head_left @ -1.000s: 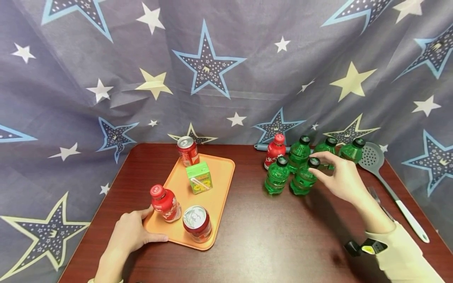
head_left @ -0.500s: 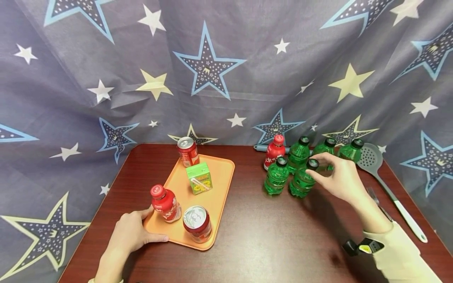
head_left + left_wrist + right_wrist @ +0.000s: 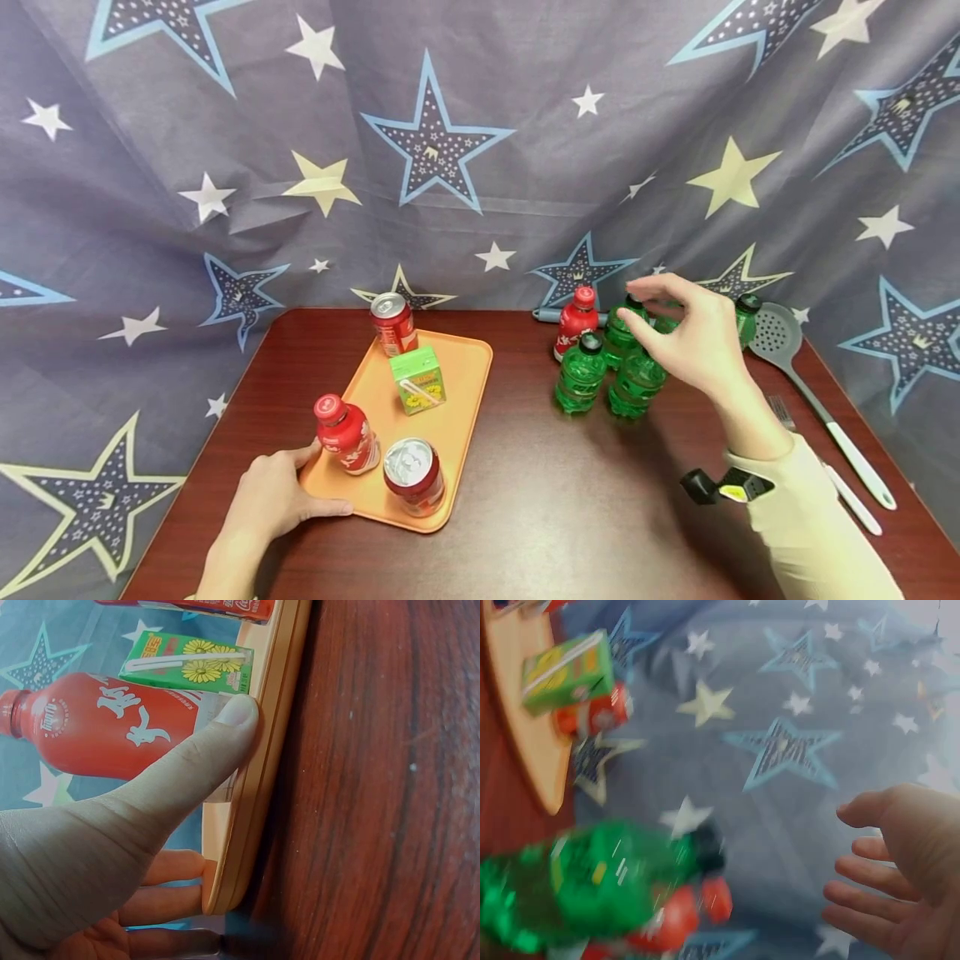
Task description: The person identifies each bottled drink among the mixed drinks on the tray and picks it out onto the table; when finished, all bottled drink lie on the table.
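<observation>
My left hand (image 3: 273, 496) holds the near left corner of an orange tray (image 3: 461, 375), thumb along the front rim and fingers at the left rim. On the tray stand a red bottle (image 3: 347, 435) beside that hand, a red can (image 3: 415, 477), a green juice carton (image 3: 418, 381) with a straw, and another red can (image 3: 393, 325) at the back. My right hand (image 3: 693, 337) hovers over a group of green bottles (image 3: 636, 385), thumb and fingers apart, holding nothing. It partly hides the back bottles. In the right wrist view a green bottle (image 3: 607, 877) is blurred, apart from the fingers.
A second red bottle (image 3: 576, 325) stands left of the green ones. Behind it lies a grey-blue handle (image 3: 549, 315). At the right lie a grey slotted skimmer (image 3: 778, 333), a fork (image 3: 782, 410) and a white handle (image 3: 855, 504). A star-patterned cloth (image 3: 420, 233) hangs behind the table.
My right hand has left the cap of the front right green bottle and risen up and back. The bottle stays standing. My left hand remains at the tray corner; the head view shifts slightly.
</observation>
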Tool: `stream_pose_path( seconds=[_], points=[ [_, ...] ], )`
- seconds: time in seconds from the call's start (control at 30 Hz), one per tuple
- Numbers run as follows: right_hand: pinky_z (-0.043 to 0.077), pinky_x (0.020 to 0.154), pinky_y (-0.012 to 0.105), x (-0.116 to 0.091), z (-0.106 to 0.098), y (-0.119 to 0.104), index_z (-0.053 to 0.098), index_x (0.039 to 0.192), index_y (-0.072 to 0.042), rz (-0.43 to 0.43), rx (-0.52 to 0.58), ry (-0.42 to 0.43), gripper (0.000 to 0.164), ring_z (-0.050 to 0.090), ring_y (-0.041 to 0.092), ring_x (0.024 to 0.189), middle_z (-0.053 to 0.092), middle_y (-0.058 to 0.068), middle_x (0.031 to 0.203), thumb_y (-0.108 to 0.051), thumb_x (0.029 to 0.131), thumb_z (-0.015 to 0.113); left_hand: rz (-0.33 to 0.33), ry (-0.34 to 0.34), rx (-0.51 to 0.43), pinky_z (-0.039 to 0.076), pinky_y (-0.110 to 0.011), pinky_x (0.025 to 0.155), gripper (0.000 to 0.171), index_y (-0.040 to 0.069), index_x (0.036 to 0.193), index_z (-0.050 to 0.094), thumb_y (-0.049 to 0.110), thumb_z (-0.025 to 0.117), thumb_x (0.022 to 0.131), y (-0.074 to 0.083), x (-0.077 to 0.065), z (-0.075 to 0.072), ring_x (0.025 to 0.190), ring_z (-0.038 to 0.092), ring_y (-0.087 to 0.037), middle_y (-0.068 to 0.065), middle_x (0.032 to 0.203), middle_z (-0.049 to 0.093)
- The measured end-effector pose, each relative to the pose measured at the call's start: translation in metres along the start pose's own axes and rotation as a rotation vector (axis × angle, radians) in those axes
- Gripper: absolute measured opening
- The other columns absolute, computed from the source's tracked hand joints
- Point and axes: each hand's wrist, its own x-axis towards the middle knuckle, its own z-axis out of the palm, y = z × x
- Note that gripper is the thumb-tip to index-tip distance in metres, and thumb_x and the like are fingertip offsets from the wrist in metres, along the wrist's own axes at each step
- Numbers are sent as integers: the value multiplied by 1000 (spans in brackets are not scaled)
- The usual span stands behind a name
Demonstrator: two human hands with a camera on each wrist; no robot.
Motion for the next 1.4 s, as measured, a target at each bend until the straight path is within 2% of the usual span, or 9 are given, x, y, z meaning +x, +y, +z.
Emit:
stream_pose_path(
  seconds=[0.2, 0.4, 0.57, 0.7, 0.87, 1.07, 1.27, 1.4],
  points=[
    [60, 88, 15, 19, 19, -35, 80, 115, -9, -1, 164, -26, 29, 71, -11, 97, 83, 7, 107, -8, 87, 87, -4, -7, 10, 58, -64, 87, 123, 0, 143, 65, 75, 95, 51, -1, 1, 0, 104, 71, -49, -33, 129, 71],
    [63, 89, 24, 32, 44, -72, 79, 116, -11, -62, 247, -86, 31, 79, 13, 98, 82, 2, 110, -13, 87, 88, -22, -18, 15, 58, -65, 87, 122, 1, 144, 65, 75, 95, 52, -1, 2, -1, 103, 71, -49, -33, 129, 70],
    [65, 88, 31, 41, 69, -100, 78, 117, -10, -119, 321, -142, 31, 80, 20, 101, 82, 4, 113, -16, 88, 88, -34, -29, 14, 58, -64, 87, 122, 1, 145, 64, 74, 96, 52, 0, 1, -1, 103, 71, -49, -33, 129, 70],
    [65, 90, 29, 43, 89, -120, 78, 118, -6, -162, 373, -193, 33, 79, 20, 102, 81, 7, 115, -17, 88, 87, -38, -31, 18, 58, -65, 87, 122, 2, 145, 64, 75, 95, 52, 0, 1, 0, 103, 71, -50, -33, 129, 70],
    [62, 93, 21, 43, 112, -141, 77, 121, -10, -160, 427, -288, 34, 76, 12, 103, 80, 2, 114, -19, 89, 86, -42, -37, 21, 58, -65, 88, 122, 2, 146, 63, 75, 95, 53, 1, 2, -1, 104, 70, -50, -34, 130, 70],
    [60, 97, 22, 43, 136, -156, 76, 124, -9, -203, 476, -381, 37, 74, 9, 108, 79, 1, 117, -16, 89, 86, -37, -38, 25, 57, -66, 88, 122, 2, 146, 63, 75, 95, 53, 2, 2, -2, 104, 70, -51, -34, 130, 70],
    [57, 91, 12, 42, 155, -164, 77, 126, -11, -269, 442, -435, 40, 73, 7, 103, 80, 1, 115, -17, 88, 87, -32, -40, 26, 58, -66, 88, 122, 1, 145, 64, 75, 95, 53, 3, 2, -3, 105, 71, -50, -35, 129, 70],
    [55, 85, 12, 40, 166, -167, 77, 128, -13, -294, 417, -469, 41, 70, 6, 96, 79, -1, 110, -17, 88, 86, -24, -37, 25, 58, -66, 87, 122, 2, 145, 64, 76, 95, 52, 3, 3, -3, 104, 71, -51, -35, 128, 70]
  ],
)
